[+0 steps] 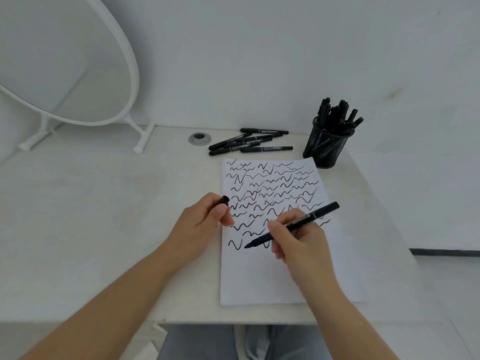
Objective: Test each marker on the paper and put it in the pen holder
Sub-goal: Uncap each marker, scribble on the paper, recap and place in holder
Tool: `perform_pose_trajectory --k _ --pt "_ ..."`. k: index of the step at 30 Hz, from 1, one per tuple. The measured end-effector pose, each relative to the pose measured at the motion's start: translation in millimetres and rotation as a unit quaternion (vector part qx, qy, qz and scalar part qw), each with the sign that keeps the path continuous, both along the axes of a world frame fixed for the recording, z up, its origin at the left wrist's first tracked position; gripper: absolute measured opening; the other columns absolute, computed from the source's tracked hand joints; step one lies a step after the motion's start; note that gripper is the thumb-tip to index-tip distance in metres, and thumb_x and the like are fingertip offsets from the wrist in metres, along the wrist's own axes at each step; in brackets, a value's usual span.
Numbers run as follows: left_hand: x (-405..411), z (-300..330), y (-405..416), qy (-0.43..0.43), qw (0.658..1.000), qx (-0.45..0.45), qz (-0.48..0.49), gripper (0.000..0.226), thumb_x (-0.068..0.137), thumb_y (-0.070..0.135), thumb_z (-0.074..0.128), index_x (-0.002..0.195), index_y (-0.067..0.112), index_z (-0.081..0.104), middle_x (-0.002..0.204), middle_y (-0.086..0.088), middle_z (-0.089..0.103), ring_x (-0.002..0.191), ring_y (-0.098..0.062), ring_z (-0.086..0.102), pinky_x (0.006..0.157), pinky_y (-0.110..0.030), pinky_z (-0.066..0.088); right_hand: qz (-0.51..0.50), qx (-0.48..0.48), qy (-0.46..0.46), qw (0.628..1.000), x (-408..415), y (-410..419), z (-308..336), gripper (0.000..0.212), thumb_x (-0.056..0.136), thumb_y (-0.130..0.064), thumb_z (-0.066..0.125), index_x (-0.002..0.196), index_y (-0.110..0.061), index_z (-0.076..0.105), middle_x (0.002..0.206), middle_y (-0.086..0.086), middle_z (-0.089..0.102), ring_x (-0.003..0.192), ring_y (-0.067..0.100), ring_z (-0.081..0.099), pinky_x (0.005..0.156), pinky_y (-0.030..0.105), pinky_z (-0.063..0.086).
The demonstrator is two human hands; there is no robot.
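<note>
So the white tabletop (104, 216) fills most of my view, with a big round mirror (65, 61) propped at 10 o'clock. The paper (272, 276) sits dead centre, its top two thirds already packed with black squiggles. At 1 o'clock the mesh pen holder (327, 146) is stuffed with markers, and just left of it at 12 lies a loose pile of markers (249, 142), probably still untested. Right hand (298, 245) has its grip clamped on the marker (293, 226), tip touching or almost touching the paper next to the lowest squiggle. Left hand (200, 229) pinches the cap (225, 199) at the paper's left edge. Tip from me: keep the stroke short and light, on bare paper, so a weak line actually shows.
</note>
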State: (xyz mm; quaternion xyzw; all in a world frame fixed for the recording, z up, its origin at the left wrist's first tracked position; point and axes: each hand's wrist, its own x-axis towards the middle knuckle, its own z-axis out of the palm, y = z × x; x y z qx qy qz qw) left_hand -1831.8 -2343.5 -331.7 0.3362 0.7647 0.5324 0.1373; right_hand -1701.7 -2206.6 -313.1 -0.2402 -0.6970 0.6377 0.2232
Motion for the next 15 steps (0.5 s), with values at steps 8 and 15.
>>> perform_pose_trajectory --k 8,15 --pt "1.4 -4.8 -2.9 0.063 0.993 -0.095 -0.043 0.016 0.096 0.025 0.042 0.091 0.029 0.056 0.09 0.03 0.064 0.087 0.004 0.059 0.078 -0.018 0.042 0.064 0.12 -0.038 0.99 4.1 -6.3 -17.9 0.014 0.078 -0.024 0.064 0.071 -0.033 0.056 0.058 -0.004 0.066 0.055 0.014 0.059 0.056 0.025 0.048" --pt "0.2 -4.0 -2.3 0.058 0.992 -0.107 -0.037 0.017 0.096 0.029 0.041 0.088 0.033 0.055 0.09 0.024 0.066 0.088 -0.001 0.06 0.083 -0.032 0.046 0.097 0.172 -0.045 0.979 3.6 -7.9 -24.1 0.007 0.073 -0.038 0.059 0.076 -0.032 0.058 0.065 0.001 0.066 0.052 0.006 0.049 0.049 0.015 0.036"
